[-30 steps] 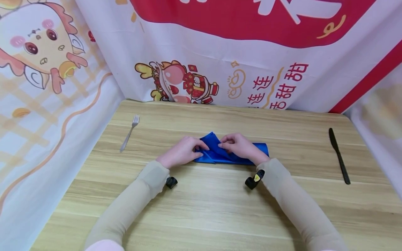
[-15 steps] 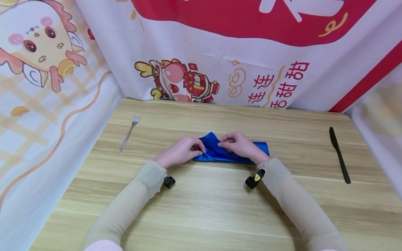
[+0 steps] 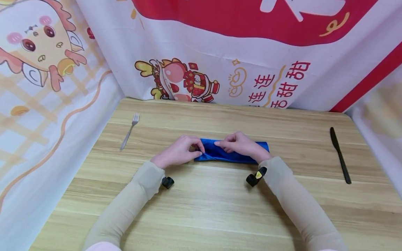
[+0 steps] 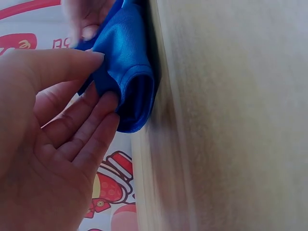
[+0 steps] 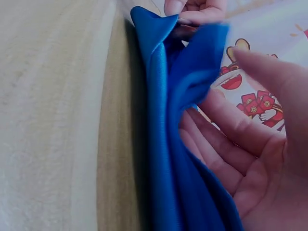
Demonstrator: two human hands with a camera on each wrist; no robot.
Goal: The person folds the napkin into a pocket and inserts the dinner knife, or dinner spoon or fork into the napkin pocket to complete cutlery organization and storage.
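A shiny blue cloth napkin (image 3: pixel 233 156), folded into a long narrow strip, lies across the middle of the table. My left hand (image 3: pixel 182 150) pinches its left end; the left wrist view shows thumb on top and fingertips against the rolled, hollow end of the napkin (image 4: pixel 127 57). Over the middle of the strip is my right hand (image 3: pixel 240 144). In the right wrist view a loose flap of the napkin (image 5: pixel 204 62) stands up, slightly blurred, with the right hand's fingers (image 5: pixel 231 120) extended behind it and the thumb apart from them.
On the wooden table (image 3: pixel 201 209), a metal fork (image 3: pixel 129 132) lies at the left and a black knife (image 3: pixel 340 155) at the right. A printed cloth hanging (image 3: pixel 188 38) rises behind the table's back edge. Each wrist carries a small black camera.
The napkin's raised corner at the back has come down, leaving the strip's far edge straighter. My right hand has shifted slightly left; my left hand stays at the left end.
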